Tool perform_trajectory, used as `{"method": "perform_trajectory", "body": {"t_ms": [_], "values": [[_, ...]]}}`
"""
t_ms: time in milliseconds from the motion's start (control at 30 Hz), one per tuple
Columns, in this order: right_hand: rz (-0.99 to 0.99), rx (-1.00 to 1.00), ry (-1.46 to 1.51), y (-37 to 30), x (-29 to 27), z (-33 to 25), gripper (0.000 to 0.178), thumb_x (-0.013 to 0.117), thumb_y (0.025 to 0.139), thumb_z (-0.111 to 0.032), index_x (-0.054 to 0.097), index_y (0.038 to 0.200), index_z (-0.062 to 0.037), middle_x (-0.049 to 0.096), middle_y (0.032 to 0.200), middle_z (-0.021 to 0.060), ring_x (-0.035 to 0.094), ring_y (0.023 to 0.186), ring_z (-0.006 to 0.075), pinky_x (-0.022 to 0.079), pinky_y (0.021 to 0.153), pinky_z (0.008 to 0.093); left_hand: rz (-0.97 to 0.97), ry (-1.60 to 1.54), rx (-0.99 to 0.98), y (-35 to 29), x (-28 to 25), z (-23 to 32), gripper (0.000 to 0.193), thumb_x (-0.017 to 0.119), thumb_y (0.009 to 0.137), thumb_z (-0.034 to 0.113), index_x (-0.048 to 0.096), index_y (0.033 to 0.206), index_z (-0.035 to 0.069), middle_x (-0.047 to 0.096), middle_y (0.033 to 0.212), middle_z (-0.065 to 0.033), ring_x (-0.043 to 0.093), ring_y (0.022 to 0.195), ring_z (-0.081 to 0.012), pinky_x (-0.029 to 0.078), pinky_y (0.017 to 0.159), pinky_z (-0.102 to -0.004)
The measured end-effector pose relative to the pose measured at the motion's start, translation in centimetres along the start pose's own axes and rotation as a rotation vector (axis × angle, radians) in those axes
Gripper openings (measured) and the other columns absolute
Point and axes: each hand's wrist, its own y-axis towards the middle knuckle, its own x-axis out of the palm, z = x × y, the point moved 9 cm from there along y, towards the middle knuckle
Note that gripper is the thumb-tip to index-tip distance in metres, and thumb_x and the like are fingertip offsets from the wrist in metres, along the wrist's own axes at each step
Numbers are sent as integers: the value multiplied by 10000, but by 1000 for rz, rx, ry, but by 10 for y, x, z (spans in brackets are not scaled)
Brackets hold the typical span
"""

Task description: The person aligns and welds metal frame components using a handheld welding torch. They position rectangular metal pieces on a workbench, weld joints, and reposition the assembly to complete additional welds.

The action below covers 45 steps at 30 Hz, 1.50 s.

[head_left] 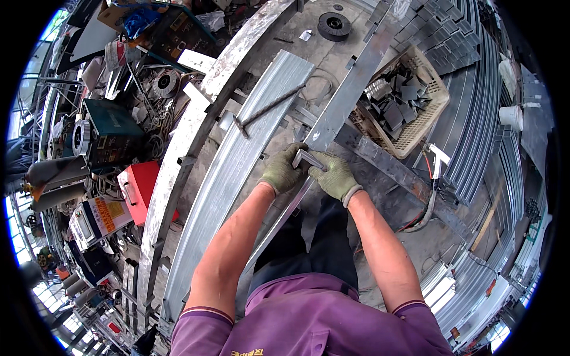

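Pinching a bent metal piece (311, 158), curled hands (281, 170) (335, 176) slant its long axis down-right.

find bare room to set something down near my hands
The channel left of the left hand is bare this side of the rod; a floor patch lies free between the channel's far end and the black reel. Crowded: the basket, full of plates, and the left, packed with machines.

The gloves (280, 170) are olive green, the metal piece (312, 158) silver-grey, the crate (439, 94) cream, the shirt (344, 317) purple.
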Motion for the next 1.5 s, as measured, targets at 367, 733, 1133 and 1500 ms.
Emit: {"method": "perform_trajectory", "body": {"t_ms": [367,733,1133,1500], "values": [[-13,53,-205,4,-5,-3,536,732,923,-226,704,1429,-51,749,1341,224,726,1232,380,563,1079,408,163,478,-303,-28,-24,17,889,764,911,588,512,1569,46,579,1562,-221,584,1420,-416,499,1157,-496],[-22,52,-171,6,-1,17,574,779,934,-262,688,1421,28,714,1396,258,713,1275,371,551,1105,414,177,375,-236,-80,7,1,756,631,990,187,355,1691,132,619,1477,-221,699,1190,-441,591,949,-567],[-82,6,-260,5,-3,-2,579,761,957,-235,654,1462,28,707,1413,266,708,1292,342,553,1100,396,339,489,-207,-77,4,17,760,671,944,150,447,1665,242,661,1410,-140,689,1175,-391,559,966,-547],[-98,-60,-354,7,-4,-11,544,740,949,-260,682,1418,10,715,1350,287,691,1265,426,541,1103,446,354,462,-144,-75,4,21,726,667,959,170,454,1653,157,651,1407,-200,675,1192,-434,545,995,-565]]}}
